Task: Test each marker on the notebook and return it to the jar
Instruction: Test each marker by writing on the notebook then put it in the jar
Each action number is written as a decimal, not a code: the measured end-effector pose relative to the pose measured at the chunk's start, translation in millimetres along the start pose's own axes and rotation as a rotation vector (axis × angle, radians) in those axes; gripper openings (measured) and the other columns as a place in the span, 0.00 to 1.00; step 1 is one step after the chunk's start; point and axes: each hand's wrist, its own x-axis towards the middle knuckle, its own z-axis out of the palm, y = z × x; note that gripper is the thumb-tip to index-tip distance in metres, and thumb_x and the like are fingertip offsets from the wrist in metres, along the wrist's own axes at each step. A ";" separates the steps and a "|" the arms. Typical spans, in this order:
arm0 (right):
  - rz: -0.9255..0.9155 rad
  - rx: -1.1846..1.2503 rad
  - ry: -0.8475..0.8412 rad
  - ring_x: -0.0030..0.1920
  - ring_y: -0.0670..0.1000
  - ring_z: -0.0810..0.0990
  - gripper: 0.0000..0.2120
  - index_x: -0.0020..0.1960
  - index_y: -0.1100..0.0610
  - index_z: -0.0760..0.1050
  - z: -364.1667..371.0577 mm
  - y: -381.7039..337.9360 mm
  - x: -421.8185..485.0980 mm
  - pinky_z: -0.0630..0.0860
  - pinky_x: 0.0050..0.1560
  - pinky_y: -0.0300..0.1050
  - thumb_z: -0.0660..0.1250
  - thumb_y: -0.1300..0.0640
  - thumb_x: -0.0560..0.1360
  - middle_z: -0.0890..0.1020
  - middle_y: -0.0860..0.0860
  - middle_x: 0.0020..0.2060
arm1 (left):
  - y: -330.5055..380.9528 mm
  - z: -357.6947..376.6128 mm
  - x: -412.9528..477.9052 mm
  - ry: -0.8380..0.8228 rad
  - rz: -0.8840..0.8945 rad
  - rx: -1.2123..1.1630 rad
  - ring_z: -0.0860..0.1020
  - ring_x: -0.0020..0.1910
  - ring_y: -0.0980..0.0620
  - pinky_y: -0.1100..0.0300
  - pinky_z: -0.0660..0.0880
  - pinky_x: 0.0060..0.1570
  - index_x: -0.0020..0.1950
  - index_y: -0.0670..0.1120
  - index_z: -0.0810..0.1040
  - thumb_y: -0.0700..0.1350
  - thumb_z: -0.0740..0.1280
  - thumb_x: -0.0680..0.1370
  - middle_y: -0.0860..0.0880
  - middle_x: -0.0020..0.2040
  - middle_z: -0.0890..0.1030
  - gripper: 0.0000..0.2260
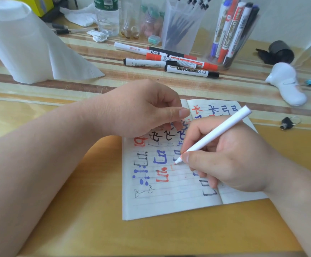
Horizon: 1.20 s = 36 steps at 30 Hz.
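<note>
The person's bare left forearm (30,173) is lying closest, stretching across the yellow table (95,229). The left hand (141,110) is resting on the upper part of the open notebook (169,201), fingers curled down with their tips touching the page; whether anything is tucked inside them cannot be told. Just beside it, the right hand (225,160) is gripping a white marker (219,130) in a writing hold, and the marker's orange-red tip is touching the lined paper at a faint red mark. Red, blue and black test strokes are covering the page around it. Farther back, several loose markers (169,62) are lying on the table. Beside them, a clear jar (251,45) is holding more markers upright. A paper towel roll (21,43) is standing at the far left.
</note>
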 end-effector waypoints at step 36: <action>-0.189 0.575 0.457 0.29 0.51 0.73 0.07 0.41 0.61 0.82 -39.0 -23.5 77.2 0.66 0.25 0.41 0.69 0.59 0.75 0.78 0.55 0.30 | -13.9 -0.1 5.1 0.282 -0.111 -0.261 0.85 0.31 0.53 0.61 0.82 0.34 0.43 0.52 0.85 0.54 0.70 0.79 0.51 0.34 0.86 0.09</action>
